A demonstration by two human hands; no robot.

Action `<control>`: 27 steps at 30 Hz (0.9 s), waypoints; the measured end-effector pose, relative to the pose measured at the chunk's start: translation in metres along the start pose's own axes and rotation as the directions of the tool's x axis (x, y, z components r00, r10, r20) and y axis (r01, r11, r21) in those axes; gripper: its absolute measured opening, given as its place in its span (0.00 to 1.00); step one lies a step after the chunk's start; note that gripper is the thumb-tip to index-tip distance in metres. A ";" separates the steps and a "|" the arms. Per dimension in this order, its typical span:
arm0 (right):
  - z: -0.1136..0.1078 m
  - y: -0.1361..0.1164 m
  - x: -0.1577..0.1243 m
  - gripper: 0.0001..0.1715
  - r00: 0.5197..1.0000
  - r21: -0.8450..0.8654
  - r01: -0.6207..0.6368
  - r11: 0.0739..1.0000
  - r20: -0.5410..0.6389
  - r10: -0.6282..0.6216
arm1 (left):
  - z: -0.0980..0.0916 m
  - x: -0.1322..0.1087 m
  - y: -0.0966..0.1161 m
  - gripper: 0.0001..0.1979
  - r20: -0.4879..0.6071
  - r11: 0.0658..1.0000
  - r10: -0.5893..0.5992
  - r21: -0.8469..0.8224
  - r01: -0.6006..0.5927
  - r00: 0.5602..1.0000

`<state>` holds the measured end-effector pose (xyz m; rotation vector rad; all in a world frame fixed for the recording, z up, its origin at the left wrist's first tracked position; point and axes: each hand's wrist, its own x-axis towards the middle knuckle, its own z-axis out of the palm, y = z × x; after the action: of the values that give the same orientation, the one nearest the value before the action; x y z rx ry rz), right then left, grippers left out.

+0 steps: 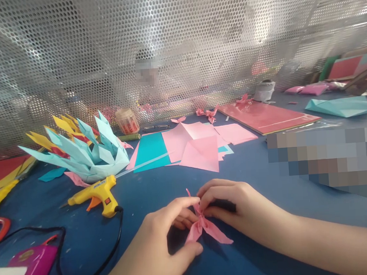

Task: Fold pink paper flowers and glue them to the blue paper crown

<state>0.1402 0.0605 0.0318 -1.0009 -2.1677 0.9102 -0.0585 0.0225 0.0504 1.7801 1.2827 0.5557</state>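
Note:
A small pink folded-paper flower (205,225) with pointed petals is between my hands, low over the blue table. The fingers of my right hand (234,197) are pinched on its upper right part. From the other side, my left hand (163,235) curls round it, the index fingertip on its top and the thumb beside the lower left petal. Beyond my hands lie loose pink paper squares (200,153) and a teal sheet (151,151). To the left, a yellow glue gun (95,196) rests on its side, its clear glue stick pointing toward the papers.
Light-blue folded paper pieces (90,156) form a spiky ring at the left. A black cord (119,238) runs past a magenta tool (35,265). At the back are a red board (266,117), a jar (127,121) and a perforated metal screen (176,37).

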 end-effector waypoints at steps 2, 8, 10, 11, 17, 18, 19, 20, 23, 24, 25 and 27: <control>-0.002 -0.003 0.000 0.08 1.000 0.001 -0.010 1.000 0.010 0.010 | -0.001 0.000 -0.001 0.29 0.017 1.000 -0.001 -0.023 0.001 1.000; -0.009 -0.018 -0.005 0.20 0.989 0.036 -0.088 0.995 0.126 0.082 | 0.000 0.001 -0.005 0.29 -0.036 0.994 0.101 0.054 -0.099 0.994; -0.007 -0.021 -0.008 0.28 0.986 0.027 -0.102 0.994 0.138 0.098 | 0.002 0.002 -0.007 0.30 -0.068 0.986 0.133 0.113 -0.125 0.989; -0.005 -0.022 -0.010 0.30 0.985 0.024 -0.107 0.994 0.142 0.103 | 0.002 0.001 -0.007 0.30 -0.073 0.981 0.145 0.142 -0.134 0.987; 0.006 -0.018 -0.011 0.15 0.995 0.011 -0.059 0.998 0.085 0.058 | 0.007 0.000 -0.008 0.30 -0.076 0.920 0.287 0.299 -0.253 0.955; 0.006 -0.017 -0.010 0.16 0.996 0.011 -0.051 0.999 0.078 0.050 | 0.007 -0.001 -0.009 0.30 -0.074 0.897 0.324 0.342 -0.281 0.943; 0.006 -0.016 -0.010 0.17 0.996 0.016 -0.046 0.999 0.073 0.045 | 0.007 -0.001 -0.009 0.30 -0.074 0.867 0.363 0.393 -0.307 0.929; 0.006 -0.016 -0.009 0.19 0.997 0.027 -0.047 0.999 0.069 0.045 | 0.007 -0.001 -0.011 0.32 -0.074 0.832 0.402 0.447 -0.330 0.913; 0.005 -0.015 -0.011 0.27 0.998 0.061 -0.030 0.998 0.062 0.027 | 0.007 -0.002 -0.016 0.38 -0.069 0.746 0.469 0.565 -0.353 0.880; 0.004 -0.016 -0.013 0.29 0.998 0.064 -0.010 0.998 0.061 0.007 | 0.007 -0.002 -0.018 0.41 -0.064 0.740 0.467 0.574 -0.350 0.882; 0.004 -0.016 -0.014 0.31 0.998 0.059 0.014 0.998 0.060 -0.018 | 0.006 -0.002 -0.020 0.43 -0.054 0.746 0.456 0.567 -0.349 0.888; 0.005 -0.017 -0.015 0.33 0.996 0.034 0.063 0.997 0.053 -0.065 | 0.005 -0.002 -0.021 0.45 -0.029 0.779 0.415 0.528 -0.338 0.910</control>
<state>0.1381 0.0382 0.0388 -0.8956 -2.2098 0.9497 -0.0669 0.0207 0.0302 2.5259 1.2480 0.6070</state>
